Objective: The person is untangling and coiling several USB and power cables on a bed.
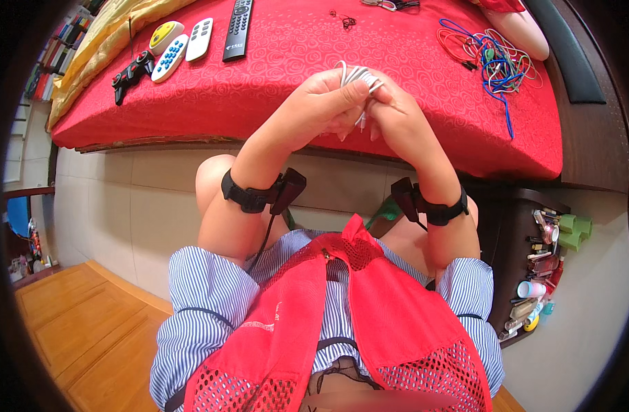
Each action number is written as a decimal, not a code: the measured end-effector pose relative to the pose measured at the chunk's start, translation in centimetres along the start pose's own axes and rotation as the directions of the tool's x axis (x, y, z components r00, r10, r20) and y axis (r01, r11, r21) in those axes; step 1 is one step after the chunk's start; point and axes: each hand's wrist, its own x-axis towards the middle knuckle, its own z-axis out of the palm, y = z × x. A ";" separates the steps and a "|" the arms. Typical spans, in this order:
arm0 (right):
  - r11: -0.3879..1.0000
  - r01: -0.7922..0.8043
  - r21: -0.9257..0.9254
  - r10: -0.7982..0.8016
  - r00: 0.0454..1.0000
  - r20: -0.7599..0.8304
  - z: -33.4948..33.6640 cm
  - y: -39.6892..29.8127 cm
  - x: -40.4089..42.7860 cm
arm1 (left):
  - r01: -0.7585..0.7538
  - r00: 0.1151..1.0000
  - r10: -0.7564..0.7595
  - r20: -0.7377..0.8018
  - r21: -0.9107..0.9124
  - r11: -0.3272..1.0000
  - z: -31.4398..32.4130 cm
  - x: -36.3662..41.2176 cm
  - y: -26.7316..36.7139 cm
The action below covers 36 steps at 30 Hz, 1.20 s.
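Both hands meet over the front edge of a bed with a red patterned cover [293,62]. Between them is a white cable [361,77], wound in several loops. My left hand [332,100] presses its thumb on the coils from the left side. From the right, my right hand [394,103] pinches the same coils with its fingers. A loop of the cable stands up above the left thumb, and a thin white end with a small plug [363,122] hangs down between the hands. The curled fingers hide part of the bundle.
At the bed's left lie a black game controller [133,74], a white remote with blue buttons [169,57], a white remote [199,39] and a black remote [237,32]. Tangled cables [494,64] lie at the right. Cosmetics [543,262] stand on a dark cabinet [499,221].
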 end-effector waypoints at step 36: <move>0.992 -0.115 -0.060 0.101 0.975 -0.200 1.3 -0.9 0.5 | -0.094 0.914 0.144 -0.380 0.146 0.985 0.5 0.8 -0.7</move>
